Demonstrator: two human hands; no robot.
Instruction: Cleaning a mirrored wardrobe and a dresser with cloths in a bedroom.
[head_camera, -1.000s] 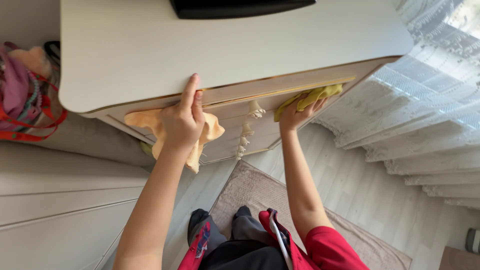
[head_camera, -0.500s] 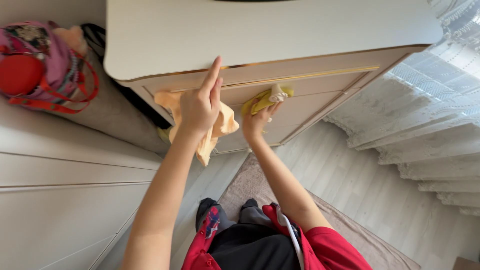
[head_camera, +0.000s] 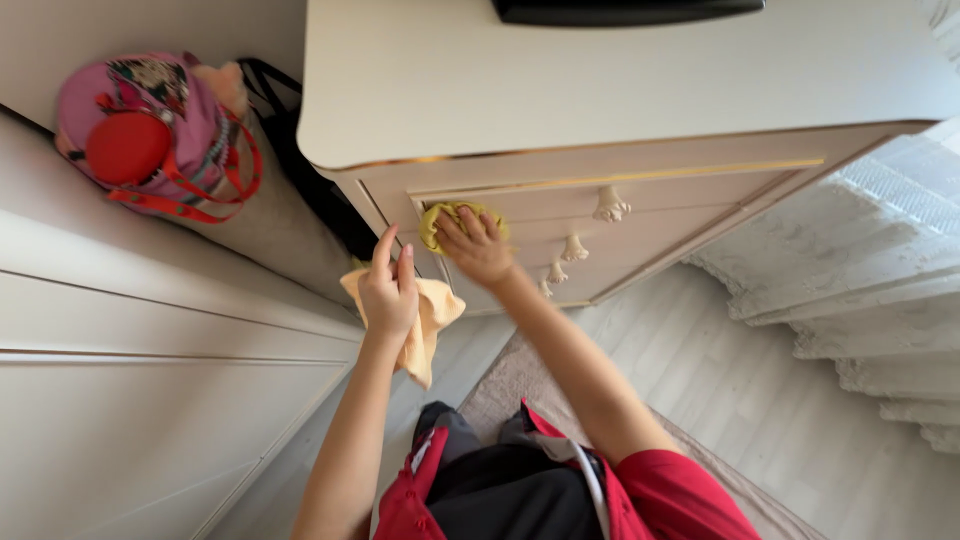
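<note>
Pale dresser (head_camera: 620, 90): right hand (head_camera: 478, 248) presses a yellow cloth (head_camera: 447, 217) at the top drawer's left corner. Left hand (head_camera: 388, 290) grips a peach cloth (head_camera: 425, 325) below that edge.

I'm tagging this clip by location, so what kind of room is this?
Probably a bedroom at home: a cream chest of drawers with ornate knobs, lace curtains reaching a pale wood floor, and a rug underfoot.

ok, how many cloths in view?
2. A yellow-green cloth under the right hand, pressed on the dresser's top drawer front at its left end. A peach cloth hangs from the left hand below it. More could be hidden.
</note>
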